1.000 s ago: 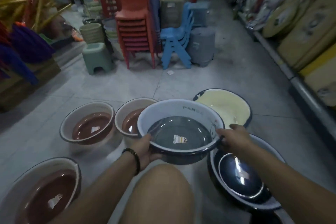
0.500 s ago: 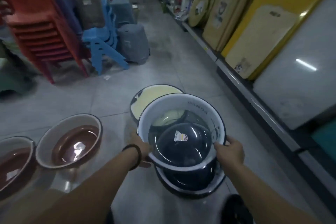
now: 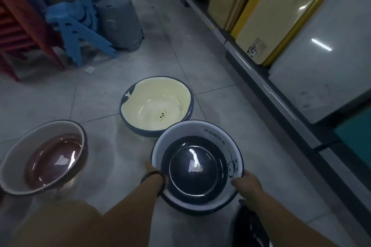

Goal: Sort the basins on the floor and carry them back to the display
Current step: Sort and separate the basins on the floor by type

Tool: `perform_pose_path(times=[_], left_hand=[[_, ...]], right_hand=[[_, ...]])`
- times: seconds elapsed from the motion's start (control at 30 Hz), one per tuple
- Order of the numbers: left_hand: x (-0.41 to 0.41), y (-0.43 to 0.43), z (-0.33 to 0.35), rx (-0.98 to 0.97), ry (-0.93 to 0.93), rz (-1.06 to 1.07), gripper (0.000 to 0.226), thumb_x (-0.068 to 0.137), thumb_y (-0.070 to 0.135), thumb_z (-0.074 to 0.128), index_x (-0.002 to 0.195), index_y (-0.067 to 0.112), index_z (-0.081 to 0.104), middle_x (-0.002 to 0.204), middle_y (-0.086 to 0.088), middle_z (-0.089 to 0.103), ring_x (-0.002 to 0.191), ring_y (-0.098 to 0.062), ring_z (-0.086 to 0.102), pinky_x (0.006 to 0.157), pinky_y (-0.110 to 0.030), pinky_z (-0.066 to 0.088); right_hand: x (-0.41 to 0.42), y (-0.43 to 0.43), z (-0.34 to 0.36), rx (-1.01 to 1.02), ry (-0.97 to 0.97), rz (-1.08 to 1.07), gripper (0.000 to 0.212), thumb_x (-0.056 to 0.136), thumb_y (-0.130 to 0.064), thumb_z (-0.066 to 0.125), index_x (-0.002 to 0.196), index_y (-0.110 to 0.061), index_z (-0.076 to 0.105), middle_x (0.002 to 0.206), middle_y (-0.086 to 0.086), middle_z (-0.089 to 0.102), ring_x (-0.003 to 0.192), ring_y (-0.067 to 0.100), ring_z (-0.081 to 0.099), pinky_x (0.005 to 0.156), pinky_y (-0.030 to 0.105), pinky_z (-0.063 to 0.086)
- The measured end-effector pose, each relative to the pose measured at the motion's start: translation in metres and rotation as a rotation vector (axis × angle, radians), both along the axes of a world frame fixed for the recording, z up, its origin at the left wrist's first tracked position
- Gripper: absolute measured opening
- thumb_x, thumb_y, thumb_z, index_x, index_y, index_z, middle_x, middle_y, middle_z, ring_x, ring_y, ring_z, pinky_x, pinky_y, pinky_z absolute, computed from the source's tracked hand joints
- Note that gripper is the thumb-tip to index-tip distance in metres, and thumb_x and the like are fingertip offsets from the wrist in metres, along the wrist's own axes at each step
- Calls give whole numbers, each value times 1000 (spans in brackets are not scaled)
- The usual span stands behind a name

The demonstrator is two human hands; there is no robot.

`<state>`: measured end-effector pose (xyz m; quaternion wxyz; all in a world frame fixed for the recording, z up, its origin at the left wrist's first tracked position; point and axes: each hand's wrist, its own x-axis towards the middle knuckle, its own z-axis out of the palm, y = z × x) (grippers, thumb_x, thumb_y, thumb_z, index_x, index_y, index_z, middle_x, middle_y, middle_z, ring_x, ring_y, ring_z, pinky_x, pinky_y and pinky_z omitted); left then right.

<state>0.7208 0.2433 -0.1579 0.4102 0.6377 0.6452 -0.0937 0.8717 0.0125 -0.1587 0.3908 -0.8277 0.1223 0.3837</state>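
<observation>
The right hand [image 3: 246, 183] grips the near right rim of the blue-and-white basin [image 3: 195, 166], thumb over the lip and fingers curled out of sight beneath. The left hand [image 3: 149, 169] lies against the opposite rim, but only one digit shows past the wrist and its dark bracelet [image 3: 156, 176]. The rest is hidden by the forearm and the basin, so I cannot tell whether it is clamped on or only touching.

The basin is low over the floor [image 3: 230, 126], near the shelf base [image 3: 259, 80] that runs along the floor's right edge. Its white wall reads PANDA, and its dark bottom carries a sticker washed out by glare. A dark band shows under its near rim. Whether that is its own outer wall or another basin beneath is hard to make out, as is whether it rests on the tiles.

Just beyond it, rims overlapping from here, stands the yellow basin [image 3: 156, 106] with a small panda mark in its bottom. Well to the left is the brown basin [image 3: 44, 156], its left rim cut off at the edge of view. A black, shiny thing [image 3: 249, 228] lies under the right forearm, too dark and too cropped to name.

Toward the floor's far left corner are a blue chair [image 3: 80, 26], an upturned grey tub [image 3: 118, 22] and red chairs [image 3: 18, 28], the last only partly in view. Yellow boards [image 3: 271, 16] lean on the shelf.
</observation>
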Motion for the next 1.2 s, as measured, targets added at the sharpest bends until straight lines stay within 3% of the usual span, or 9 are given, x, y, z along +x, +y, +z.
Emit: perform_pose_path(times=[0.13,0.3,0.5,0.73,0.87,0.97,1.03,1.1,1.2], left_hand=[[-16,-30,-18,-46,-155,178,66,92,3,52,149,25,26,106,-12,58,94,-33,60,88,-48,57],[-15,-17,-31,-187,-158,250,52,95,5,45,137,29,25,115,-16,52,94,-40,57,65,-67,57],[-65,1,-34,-194,-79,391,44,101,27,29,145,23,24,133,-22,48,108,-47,54,87,-75,44],[-183,44,-34,-37,187,263,78,87,8,69,151,1,25,136,-23,54,117,-38,61,91,-43,55],[-246,57,-17,-217,102,315,79,82,8,72,143,11,22,123,-14,49,108,-33,56,91,-41,56],[-277,66,2,-216,86,231,64,81,17,74,136,7,42,117,-12,58,99,-28,59,80,-34,56],[-290,81,6,-195,60,215,54,92,28,65,139,4,52,121,-14,62,103,-28,61,86,-33,54],[-300,109,9,-183,81,289,74,90,48,62,147,3,45,137,-17,57,115,-32,61,97,-37,54],[-309,158,8,-125,-52,559,76,83,55,61,142,7,50,133,-17,59,104,-37,65,81,-45,61]], right_hand=[[4,13,-22,-14,-16,-9,31,95,-11,61,125,-17,60,106,11,66,96,36,65,83,58,62],[-2,25,-23,-179,-119,58,31,95,-9,61,125,-6,55,91,10,58,80,28,60,82,57,62],[-30,58,-13,-125,80,145,49,97,-4,62,139,-2,35,130,27,53,100,37,56,82,67,58],[-101,114,-17,10,94,455,35,92,-4,67,117,-7,43,117,20,54,99,31,59,81,55,62],[-133,138,-21,2,70,582,37,87,-3,70,114,-5,44,113,20,55,108,39,61,87,58,60],[-144,156,-17,-34,92,614,30,92,-6,66,118,-2,52,110,21,61,99,37,66,77,51,64],[-147,174,-7,-105,-3,659,29,94,-14,65,118,1,59,100,19,65,86,30,66,72,39,61],[-151,199,5,-215,-233,681,42,93,-21,66,126,1,53,113,20,63,97,34,64,81,39,54],[-182,234,20,-147,-501,717,45,86,-23,61,127,-8,53,124,19,60,109,38,60,89,45,55]])
